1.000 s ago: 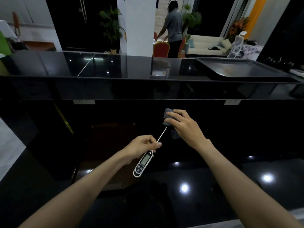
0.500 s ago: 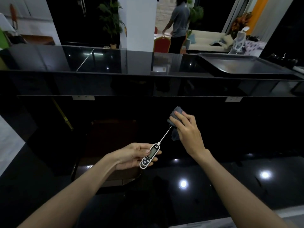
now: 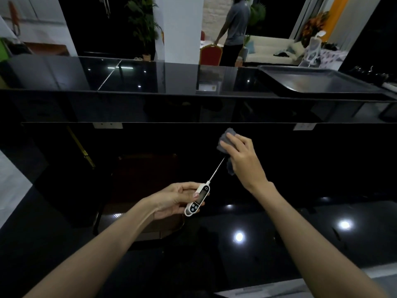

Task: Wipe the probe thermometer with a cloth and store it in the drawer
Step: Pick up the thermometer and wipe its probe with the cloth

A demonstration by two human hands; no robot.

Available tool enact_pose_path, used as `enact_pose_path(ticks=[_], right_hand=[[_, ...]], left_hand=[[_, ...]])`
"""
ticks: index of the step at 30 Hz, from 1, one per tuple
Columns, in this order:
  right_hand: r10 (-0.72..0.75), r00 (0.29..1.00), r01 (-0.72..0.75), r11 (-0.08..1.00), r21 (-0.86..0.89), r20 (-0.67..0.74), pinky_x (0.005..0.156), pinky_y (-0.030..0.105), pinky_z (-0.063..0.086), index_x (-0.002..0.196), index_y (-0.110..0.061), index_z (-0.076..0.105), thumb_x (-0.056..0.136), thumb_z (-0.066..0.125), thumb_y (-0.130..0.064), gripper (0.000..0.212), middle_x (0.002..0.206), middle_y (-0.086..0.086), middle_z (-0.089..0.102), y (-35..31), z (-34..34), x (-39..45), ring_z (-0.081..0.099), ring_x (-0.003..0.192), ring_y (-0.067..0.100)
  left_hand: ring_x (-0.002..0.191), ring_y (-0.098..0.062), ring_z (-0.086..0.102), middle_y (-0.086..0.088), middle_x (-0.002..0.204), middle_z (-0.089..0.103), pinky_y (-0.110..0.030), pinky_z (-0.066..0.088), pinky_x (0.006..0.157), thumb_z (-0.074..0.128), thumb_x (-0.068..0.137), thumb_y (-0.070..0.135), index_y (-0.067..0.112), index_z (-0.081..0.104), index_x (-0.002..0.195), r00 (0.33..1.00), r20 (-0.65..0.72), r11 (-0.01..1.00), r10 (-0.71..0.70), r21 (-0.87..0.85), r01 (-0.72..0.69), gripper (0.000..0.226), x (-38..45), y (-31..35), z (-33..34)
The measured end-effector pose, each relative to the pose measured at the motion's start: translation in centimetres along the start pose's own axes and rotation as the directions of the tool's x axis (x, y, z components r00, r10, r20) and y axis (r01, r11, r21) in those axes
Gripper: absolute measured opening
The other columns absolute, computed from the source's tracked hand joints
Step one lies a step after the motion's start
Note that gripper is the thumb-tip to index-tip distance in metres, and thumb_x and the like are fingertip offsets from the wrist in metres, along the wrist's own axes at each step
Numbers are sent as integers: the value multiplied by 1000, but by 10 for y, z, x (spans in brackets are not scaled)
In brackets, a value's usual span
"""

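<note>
A white probe thermometer [image 3: 198,196] with a small display and dark buttons is held by its body in my left hand [image 3: 174,201], above the glossy black counter [image 3: 279,233]. Its thin metal probe points up and to the right. My right hand [image 3: 242,157] grips a grey cloth [image 3: 227,138] bunched around the probe's tip, so the tip is hidden. No drawer can be made out in the dark below the counter.
A raised black ledge [image 3: 150,93] runs across behind the counter, with a large dark metal tray [image 3: 322,80] on its right end. Beyond it a person [image 3: 236,29] stands by a red chair [image 3: 210,54], near a white pillar and potted plants.
My left hand has turned palm-up and shifted its grip lower on the thermometer body. My right hand with the cloth has slid along the probe and stays at its tip.
</note>
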State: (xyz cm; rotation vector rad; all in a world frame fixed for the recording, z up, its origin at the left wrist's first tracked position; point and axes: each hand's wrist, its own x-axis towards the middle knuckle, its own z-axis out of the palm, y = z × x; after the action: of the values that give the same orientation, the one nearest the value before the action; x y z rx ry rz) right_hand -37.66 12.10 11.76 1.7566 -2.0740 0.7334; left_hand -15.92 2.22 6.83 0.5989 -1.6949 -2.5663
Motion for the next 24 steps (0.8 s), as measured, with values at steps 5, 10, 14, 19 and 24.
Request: enact_pose_path(ticks=[5,10,14,19,24], right_hand=[[-167,982,164,985,46,86,99,46,50,119,-3,67,70,73,11,52,129,15,62,-20,22,-36,54,119,41],[-333,928,294,930,220,166,96,41,50,118,-7,69,83,55,7,40,127,12,63,-28,20,-41,59,112,34],[-139,990,139,989,47,5,104,39,46,122,-3,65,86,56,5,38,136,19,55,-5,-2,-19,53,121,37],[-114,989,116,993,-23,90,98,49,50,121,1,65,77,71,7,44,132,23,58,-5,4,-20,52,122,42],[-295,923,270,954,131,247,97,45,51,123,-6,65,76,69,8,49,133,15,59,-26,22,-51,56,117,37]], left_hand=[[94,-12,68,-2,107,72,-26,55,74,67,87,13,17,64,124,989,-144,1000,27,20,-24,37,3,-2,3],[97,-12,72,1,112,73,-26,57,72,78,77,6,24,66,114,956,-292,999,13,45,0,42,0,-12,-3],[99,-16,72,0,113,73,-28,58,75,85,69,9,19,72,113,961,-276,989,26,146,15,46,-1,-8,-2],[79,-10,73,2,108,73,-21,55,62,86,66,8,21,74,104,920,-364,952,146,303,-31,42,9,-5,15],[89,-8,69,11,102,73,-29,57,75,88,64,17,29,74,107,837,-481,867,261,498,16,46,12,-8,13]])
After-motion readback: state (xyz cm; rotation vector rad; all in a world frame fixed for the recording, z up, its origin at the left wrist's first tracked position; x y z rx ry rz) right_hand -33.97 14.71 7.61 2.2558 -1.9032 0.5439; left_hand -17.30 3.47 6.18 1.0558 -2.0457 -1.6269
